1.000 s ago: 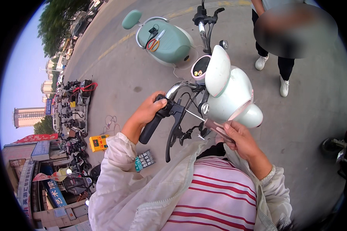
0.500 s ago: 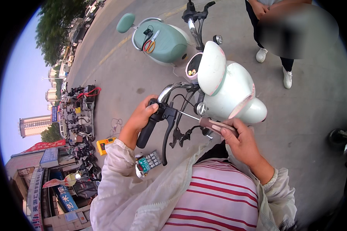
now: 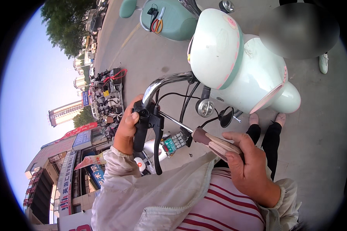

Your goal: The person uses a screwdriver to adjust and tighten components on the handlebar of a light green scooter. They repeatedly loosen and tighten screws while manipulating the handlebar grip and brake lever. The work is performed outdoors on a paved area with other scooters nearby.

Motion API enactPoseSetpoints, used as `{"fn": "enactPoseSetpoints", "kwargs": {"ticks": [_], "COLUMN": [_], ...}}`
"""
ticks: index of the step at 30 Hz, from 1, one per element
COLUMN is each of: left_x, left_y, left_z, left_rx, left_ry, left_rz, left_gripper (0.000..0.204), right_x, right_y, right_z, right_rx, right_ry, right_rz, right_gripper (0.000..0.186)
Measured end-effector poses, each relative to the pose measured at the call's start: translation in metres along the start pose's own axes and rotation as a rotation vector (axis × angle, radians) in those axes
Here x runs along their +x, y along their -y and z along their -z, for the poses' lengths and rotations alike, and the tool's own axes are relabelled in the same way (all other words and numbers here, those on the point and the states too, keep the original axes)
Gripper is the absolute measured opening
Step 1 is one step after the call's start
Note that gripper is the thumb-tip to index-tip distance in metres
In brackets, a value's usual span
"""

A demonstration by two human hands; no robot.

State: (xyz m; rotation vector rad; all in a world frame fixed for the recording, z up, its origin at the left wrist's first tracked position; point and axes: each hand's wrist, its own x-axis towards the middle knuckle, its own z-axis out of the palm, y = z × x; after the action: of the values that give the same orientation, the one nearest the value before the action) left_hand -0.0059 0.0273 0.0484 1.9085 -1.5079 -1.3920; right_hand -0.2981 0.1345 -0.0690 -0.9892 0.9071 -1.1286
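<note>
My left hand (image 3: 124,133) is wrapped round the black handlebar grip (image 3: 140,139), its thumb on the black lever clamp. The black brake lever (image 3: 158,152) hangs beside the grip. In my right hand (image 3: 252,167) is a screwdriver (image 3: 204,138) with a brown and beige handle; the index finger lies along the handle. Its metal shaft runs up to the lever clamp, where the tip is hidden. The chrome handlebar (image 3: 164,82) curves away to the pale mint scooter front (image 3: 216,48). A round lamp (image 3: 205,107) sits below it, with dark cables near.
Orange-handled cutters (image 3: 157,22) lie on the green scooter seat (image 3: 177,23). A small round black mirror (image 3: 226,116) is near the lamp. Another person's white shoe (image 3: 323,63) shows at upper right. Parked scooters (image 3: 110,94) line the left.
My view has shifted, and the scooter front looks closer and larger. The left hand stays on the grip. My right index finger has straightened along the screwdriver handle.
</note>
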Motion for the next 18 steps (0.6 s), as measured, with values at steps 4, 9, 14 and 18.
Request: {"fn": "enactPoseSetpoints", "kwargs": {"ticks": [4,9,14,18], "left_x": [-0.001,-0.003,0.003,0.004], "left_y": [0.005,0.001,0.004,0.004], "left_z": [0.006,0.008,0.016,0.015], "left_rx": [-0.106,-0.090,-0.186,-0.244], "left_ry": [-0.016,0.000,0.077,0.080], "left_rz": [-0.018,0.045,0.024,0.025], "left_gripper": [0.078,0.080,0.079,0.078], "right_x": [0.001,-0.006,-0.005,-0.008], "right_y": [-0.009,-0.009,-0.002,-0.003], "right_z": [-0.003,-0.005,-0.005,-0.014], "right_rx": [0.038,-0.316,0.261,-0.106], "right_ry": [-0.095,-0.067,-0.045,-0.138], "right_rz": [0.121,0.391,0.070,0.421], "right_gripper": [0.049,0.058,0.063,0.065]}}
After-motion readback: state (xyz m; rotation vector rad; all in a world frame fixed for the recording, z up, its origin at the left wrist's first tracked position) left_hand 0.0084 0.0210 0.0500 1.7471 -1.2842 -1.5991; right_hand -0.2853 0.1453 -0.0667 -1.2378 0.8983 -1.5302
